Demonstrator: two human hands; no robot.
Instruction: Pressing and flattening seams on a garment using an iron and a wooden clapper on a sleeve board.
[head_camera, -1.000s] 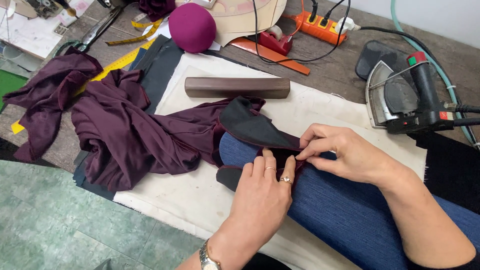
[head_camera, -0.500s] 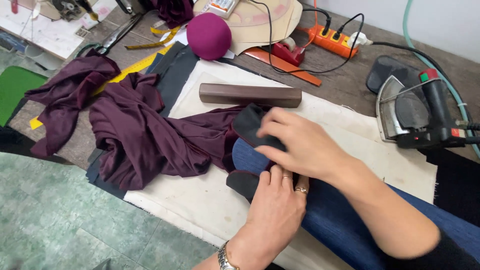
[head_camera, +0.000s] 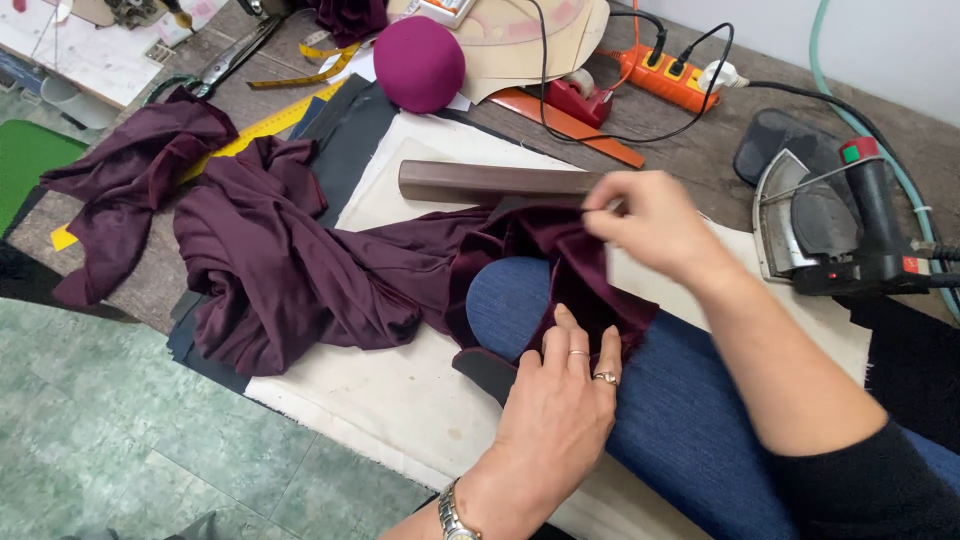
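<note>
A dark plum fabric (head_camera: 300, 270) lies bunched across the worktable, one part draped over the rounded end of a blue padded sleeve board (head_camera: 510, 300). My right hand (head_camera: 645, 222) pinches the fabric's edge and holds it up beside a brown wooden bar (head_camera: 490, 182). My left hand (head_camera: 560, 400) lies flat on the fabric and the blue board, fingers spread, with rings on them and a watch on the wrist. A dark piece (head_camera: 487, 370) pokes out under the left hand.
A steam iron (head_camera: 830, 235) rests on its mat at the right. A magenta rounded pad (head_camera: 418, 62), an orange power strip (head_camera: 672, 78), a red tape dispenser (head_camera: 575, 98), a yellow ruler and scissors lie at the back. Cream cloth (head_camera: 400, 400) covers the table; tiled floor lies left.
My right hand has lifted from the board's end and moved up toward the wooden bar, pulling the plum fabric over the blue board. The dark piece it held down is now mostly covered.
</note>
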